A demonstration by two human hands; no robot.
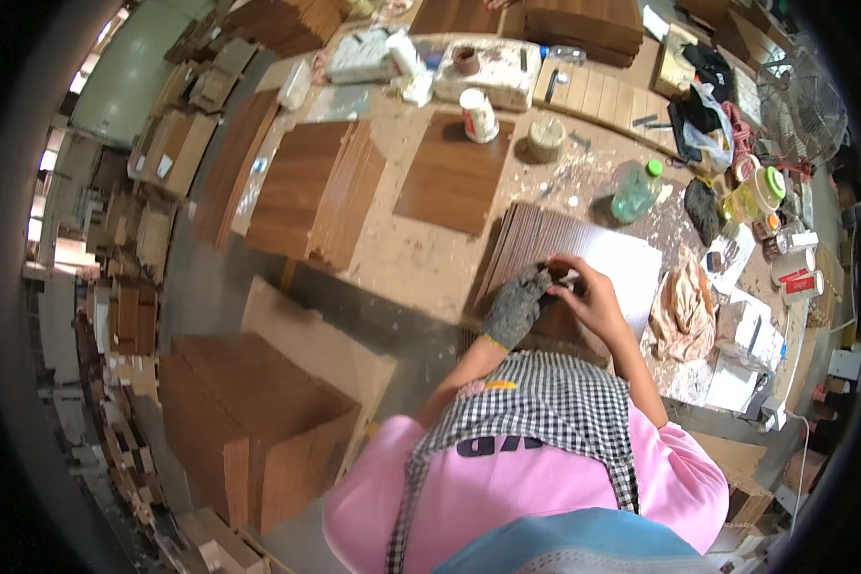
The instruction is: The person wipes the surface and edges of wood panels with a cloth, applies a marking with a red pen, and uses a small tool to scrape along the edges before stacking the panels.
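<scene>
My left hand (pixel 517 308) wears a dark grey knitted glove, and its fingers are bent together. Bare, my right hand (pixel 591 295) curves its fingers and thumb in a pinch against the glove's fingertips. Whatever lies between the fingertips, if anything, is too small to make out. Both hands are over the near part of a stack of brown wood-grain boards (pixel 518 239), close to my checked apron (pixel 536 392). Light glares off the right side of the top board.
A single board (pixel 456 177) lies farther left, bearing a white cup (pixel 478 117). Beyond it is another board stack (pixel 306 187). A green bottle (pixel 637 191), a round tub (pixel 546 140) and a crumpled cloth (pixel 684 306) stand around the right side. Large brown boxes (pixel 258 411) sit low left.
</scene>
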